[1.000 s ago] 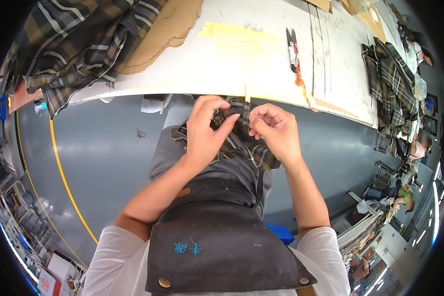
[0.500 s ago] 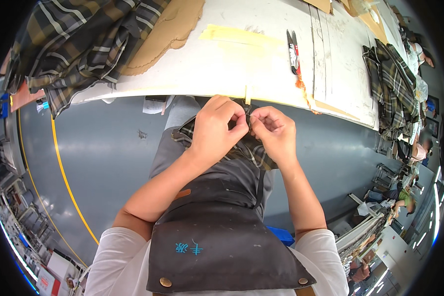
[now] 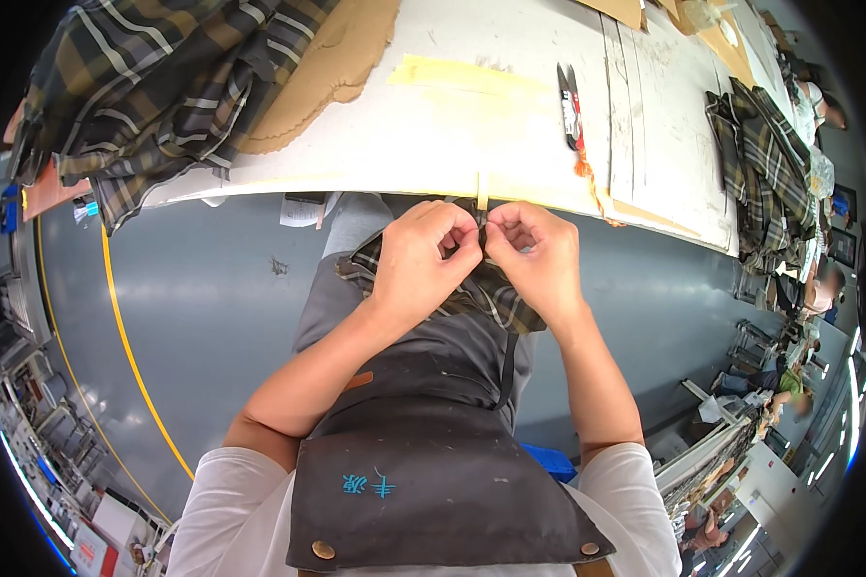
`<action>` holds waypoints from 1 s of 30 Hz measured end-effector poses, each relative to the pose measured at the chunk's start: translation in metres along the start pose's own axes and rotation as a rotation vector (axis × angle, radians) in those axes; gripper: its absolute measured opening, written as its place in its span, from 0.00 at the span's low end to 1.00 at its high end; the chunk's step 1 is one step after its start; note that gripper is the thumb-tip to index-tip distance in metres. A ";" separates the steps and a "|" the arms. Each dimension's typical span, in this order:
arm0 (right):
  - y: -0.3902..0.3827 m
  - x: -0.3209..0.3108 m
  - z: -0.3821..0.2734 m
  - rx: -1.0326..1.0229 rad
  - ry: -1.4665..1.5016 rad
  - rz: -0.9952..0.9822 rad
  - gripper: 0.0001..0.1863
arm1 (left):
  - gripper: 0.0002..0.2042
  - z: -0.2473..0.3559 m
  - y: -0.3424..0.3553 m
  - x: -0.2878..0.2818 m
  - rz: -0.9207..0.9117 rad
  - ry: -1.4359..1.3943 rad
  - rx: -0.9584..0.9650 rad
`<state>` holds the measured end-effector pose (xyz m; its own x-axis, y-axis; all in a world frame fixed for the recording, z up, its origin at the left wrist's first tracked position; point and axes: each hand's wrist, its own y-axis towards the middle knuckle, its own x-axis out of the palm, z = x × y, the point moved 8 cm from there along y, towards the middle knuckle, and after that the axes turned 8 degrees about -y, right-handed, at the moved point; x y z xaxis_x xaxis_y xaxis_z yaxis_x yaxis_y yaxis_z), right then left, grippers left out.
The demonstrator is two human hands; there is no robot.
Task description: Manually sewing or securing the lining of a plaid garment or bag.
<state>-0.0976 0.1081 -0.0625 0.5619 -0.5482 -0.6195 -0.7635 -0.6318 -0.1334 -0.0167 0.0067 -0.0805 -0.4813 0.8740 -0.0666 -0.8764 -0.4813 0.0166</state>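
A piece of dark plaid cloth [image 3: 498,298] hangs at the front edge of the table, over my lap. My left hand [image 3: 419,260] pinches with thumb and forefinger at the cloth's upper edge. Close beside it, my right hand [image 3: 539,255] pinches the same edge, the fingertips of both hands nearly touching. Just above the fingertips a narrow yellow strip [image 3: 482,185] lies over the table's edge. My fingers hide the exact spot they grip, and any small thing between them cannot be made out.
Thread snips [image 3: 571,115] with an orange cord lie on the white table [image 3: 471,135]. Plaid cloth is heaped at the left [image 3: 164,96] beside brown paper [image 3: 318,82], and another plaid pile [image 3: 765,168] hangs over the right end. Other people sit far right.
Both hands have stayed at the cloth's edge. The left hand has dropped slightly toward me, and the fingertips have shifted a little against each other.
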 end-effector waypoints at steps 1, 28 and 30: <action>0.000 0.000 0.003 0.008 0.024 0.000 0.04 | 0.03 -0.001 0.000 0.001 -0.003 -0.007 -0.013; -0.003 0.000 0.000 0.034 -0.082 0.136 0.05 | 0.01 -0.015 0.001 0.002 0.061 -0.168 -0.157; -0.003 -0.002 -0.004 -0.019 -0.144 0.168 0.05 | 0.01 -0.018 -0.001 0.002 0.081 -0.172 -0.167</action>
<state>-0.0949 0.1091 -0.0581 0.3747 -0.5634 -0.7364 -0.8358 -0.5490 -0.0053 -0.0166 0.0078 -0.0987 -0.5581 0.8239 0.0992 -0.8268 -0.5419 -0.1506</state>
